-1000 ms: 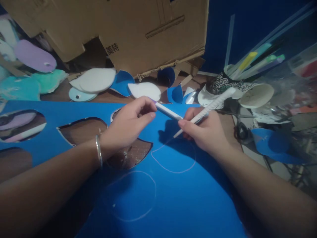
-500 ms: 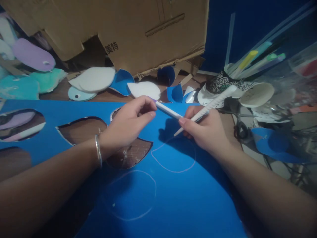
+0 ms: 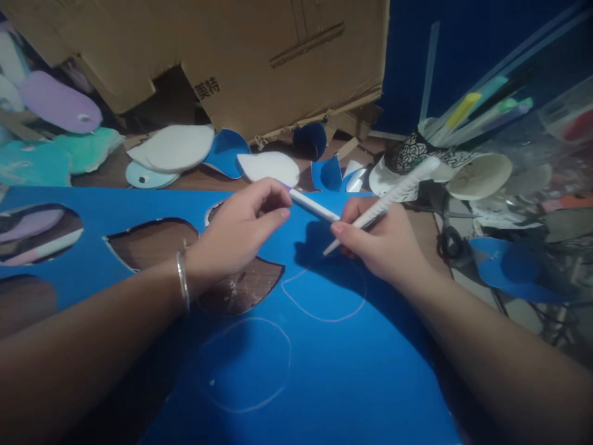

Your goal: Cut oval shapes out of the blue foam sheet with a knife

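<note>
A blue foam sheet (image 3: pixel 370 364) with several leaf-like and rounded cut-outs lies on the table. Over it, my right hand (image 3: pixel 384 238) pinches a slim white pen-like tool (image 3: pixel 386 199) with a ridged body, its pointed tip low over the sheet near a drawn outline. Whether the tip touches cannot be told. The curled fingers of my left hand (image 3: pixel 245 225) are closed at the purple end of a white marker (image 3: pixel 312 204). The marker's other end reaches the fingertips of my right hand. Two thin pale outlines show on the sheet, one rounded, one with a pointed corner.
Behind the sheet lie white foam cut-outs (image 3: pixel 178 147), blue scraps (image 3: pixel 327 175) and a purple fish-like piece (image 3: pixel 60 102). A cardboard box (image 3: pixel 259 68) stands behind. At right are a patterned holder (image 3: pixel 410 153) with pens, an overturned paper cup (image 3: pixel 482 176) and a dark cable (image 3: pixel 449 243).
</note>
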Available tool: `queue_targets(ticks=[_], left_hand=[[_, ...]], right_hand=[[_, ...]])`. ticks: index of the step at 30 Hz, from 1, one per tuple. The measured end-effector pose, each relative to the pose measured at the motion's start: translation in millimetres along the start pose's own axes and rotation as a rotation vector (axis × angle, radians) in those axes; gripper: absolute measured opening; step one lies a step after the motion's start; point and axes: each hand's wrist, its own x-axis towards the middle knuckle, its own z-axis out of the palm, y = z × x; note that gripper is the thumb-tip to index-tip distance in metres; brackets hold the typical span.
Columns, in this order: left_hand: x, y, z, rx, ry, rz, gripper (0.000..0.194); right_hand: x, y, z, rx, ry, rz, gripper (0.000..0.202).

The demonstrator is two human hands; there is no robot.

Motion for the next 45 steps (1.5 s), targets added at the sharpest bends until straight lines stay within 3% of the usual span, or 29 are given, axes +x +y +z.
queue_targets(ticks=[10,31,45], left_hand=[[0.5,-0.9,0.9,-0.001,0.021,0.007,0.007],[-1.0,-0.2,1.0,0.016,0.011,0.01,0.007],[-0.8,1.3,2.1,0.018,0.027,0.018,0.006]], right_hand=[[2.1,-7.7,-1.7,-0.161,-0.014,-0.001,0.024],[3.5,-1.3,-1.7,-0.068,-0.019,-0.001,0.025],[3.7,-7.2,-0.6,-0.146,-0.034,-0.029,0.024]])
